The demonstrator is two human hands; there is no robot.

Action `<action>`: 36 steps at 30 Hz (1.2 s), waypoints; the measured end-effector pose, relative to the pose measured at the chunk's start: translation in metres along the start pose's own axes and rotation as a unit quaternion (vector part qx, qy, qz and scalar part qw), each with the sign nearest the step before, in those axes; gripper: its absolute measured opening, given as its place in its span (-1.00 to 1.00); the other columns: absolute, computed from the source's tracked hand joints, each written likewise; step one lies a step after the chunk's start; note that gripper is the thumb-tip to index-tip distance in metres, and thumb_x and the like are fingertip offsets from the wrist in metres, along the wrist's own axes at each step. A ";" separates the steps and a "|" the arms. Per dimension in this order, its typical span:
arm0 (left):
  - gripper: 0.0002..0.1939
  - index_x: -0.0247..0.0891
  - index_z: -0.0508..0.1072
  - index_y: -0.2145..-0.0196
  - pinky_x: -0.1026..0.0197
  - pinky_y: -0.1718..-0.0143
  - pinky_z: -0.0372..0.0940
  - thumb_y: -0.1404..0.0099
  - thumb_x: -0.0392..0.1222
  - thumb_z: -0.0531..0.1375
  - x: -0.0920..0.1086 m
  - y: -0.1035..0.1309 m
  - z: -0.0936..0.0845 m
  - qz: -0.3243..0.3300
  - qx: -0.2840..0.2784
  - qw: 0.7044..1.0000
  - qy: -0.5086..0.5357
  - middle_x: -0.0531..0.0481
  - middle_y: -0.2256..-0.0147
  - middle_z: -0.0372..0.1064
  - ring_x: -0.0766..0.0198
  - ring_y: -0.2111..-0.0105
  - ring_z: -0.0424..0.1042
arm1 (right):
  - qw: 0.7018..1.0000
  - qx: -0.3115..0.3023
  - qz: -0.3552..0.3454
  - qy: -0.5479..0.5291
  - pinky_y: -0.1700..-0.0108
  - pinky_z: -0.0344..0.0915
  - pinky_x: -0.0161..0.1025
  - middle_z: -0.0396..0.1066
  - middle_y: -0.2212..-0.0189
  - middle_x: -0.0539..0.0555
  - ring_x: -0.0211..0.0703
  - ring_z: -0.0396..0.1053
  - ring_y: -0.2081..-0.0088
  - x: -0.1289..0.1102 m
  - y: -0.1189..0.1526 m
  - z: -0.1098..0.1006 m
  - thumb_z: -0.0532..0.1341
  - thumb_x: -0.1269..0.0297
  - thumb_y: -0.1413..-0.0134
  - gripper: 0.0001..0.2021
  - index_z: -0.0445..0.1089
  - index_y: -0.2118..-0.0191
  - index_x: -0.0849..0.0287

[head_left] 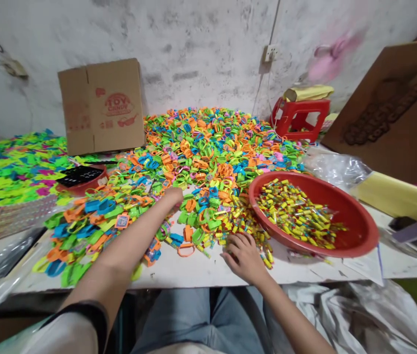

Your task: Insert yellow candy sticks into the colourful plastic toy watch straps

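Observation:
My left hand [174, 196] reaches into the middle of a heap of colourful plastic toy watches [197, 162], near a bare patch of white table. Its fingers are turned away and hidden, so what they hold does not show. Close to the table's front edge, my right hand [244, 254] rests palm down with bent fingers slightly apart, touching small yellow wrapped candy tubes [236, 223]. Nothing shows held in it. An orange toy watch [186, 250] lies on the table between my hands. More candy tubes [293, 209] fill part of a large red basin [359, 231] to the right.
A cardboard box [101, 108] stands behind the watches. Green and pink plastic pieces [13, 167] are heaped at left, beside a small red bowl [85, 186] holding a black sheet. A red stool [306, 118], clear plastic bags [336, 167] and a larger carton [393, 108] are at right.

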State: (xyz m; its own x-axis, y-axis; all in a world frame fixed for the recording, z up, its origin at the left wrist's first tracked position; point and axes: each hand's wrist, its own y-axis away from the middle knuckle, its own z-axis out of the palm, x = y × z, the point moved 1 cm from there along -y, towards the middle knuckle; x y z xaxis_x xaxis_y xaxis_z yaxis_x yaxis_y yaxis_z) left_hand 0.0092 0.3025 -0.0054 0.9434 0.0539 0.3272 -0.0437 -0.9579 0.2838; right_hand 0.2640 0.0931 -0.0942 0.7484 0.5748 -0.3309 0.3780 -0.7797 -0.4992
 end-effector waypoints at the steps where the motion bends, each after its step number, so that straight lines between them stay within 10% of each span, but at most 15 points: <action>1: -0.64 -0.26 0.35 -0.03 -0.02 0.06 0.36 -0.32 -0.10 0.17 0.000 -0.004 0.001 -0.012 -0.009 1.000 -0.009 -0.13 -0.02 0.33 0.13 0.04 0.38 | 1.000 0.002 0.001 0.001 -0.19 -0.05 0.03 0.43 0.13 0.05 -0.04 0.28 0.02 0.000 0.000 0.000 0.20 0.21 -0.19 -0.88 0.39 0.34 0.10; 12: -0.64 -0.31 0.37 -0.01 -0.01 0.10 0.38 -0.32 -0.08 0.16 0.022 -0.009 0.031 0.079 -0.097 0.991 0.054 -0.11 0.02 0.35 0.13 0.09 0.41 | 1.000 -0.002 0.004 0.002 -0.19 -0.06 0.03 0.43 0.13 0.03 -0.05 0.28 0.02 0.002 0.001 0.002 0.21 0.21 -0.19 -0.89 0.39 0.34 0.09; 21: -0.56 -0.20 0.29 -0.18 0.20 0.04 0.30 -0.36 -0.18 0.05 0.038 0.010 -0.005 0.231 -0.051 0.965 0.116 -0.11 -0.02 0.43 0.24 0.04 0.41 | 1.000 -0.007 0.001 0.005 -0.17 -0.03 0.02 0.43 0.15 0.05 -0.05 0.29 0.04 -0.001 0.000 -0.002 0.19 0.21 -0.21 -0.87 0.39 0.34 0.09; 27: -0.70 -0.27 0.56 0.31 -0.10 -0.14 0.11 0.08 -0.32 0.39 0.011 0.028 0.007 0.158 -0.068 0.984 -0.044 -0.15 0.20 0.50 -0.11 -0.07 0.30 | 1.000 -0.009 -0.001 0.021 -0.18 -0.04 0.03 0.43 0.14 0.04 -0.05 0.29 0.03 0.000 0.001 0.000 0.20 0.21 -0.20 -0.89 0.39 0.33 0.09; 36: -0.70 -0.30 0.40 0.06 0.02 0.11 0.36 -0.32 -0.09 0.16 0.012 0.036 0.035 0.143 -0.108 0.983 -0.047 -0.10 0.08 0.38 0.19 0.14 0.42 | 0.999 -0.017 0.001 0.041 -0.19 -0.05 0.02 0.43 0.13 0.05 -0.06 0.28 0.02 -0.001 0.001 -0.002 0.20 0.19 -0.21 -0.87 0.40 0.32 0.09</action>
State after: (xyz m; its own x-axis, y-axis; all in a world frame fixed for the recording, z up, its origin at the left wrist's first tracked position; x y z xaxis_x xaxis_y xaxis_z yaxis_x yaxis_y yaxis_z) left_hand 0.0304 0.2587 -0.0232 0.9083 -0.2442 0.3397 -0.3700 -0.8477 0.3800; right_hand 0.2645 0.0915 -0.0930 0.7906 0.5525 -0.2641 0.3941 -0.7892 -0.4711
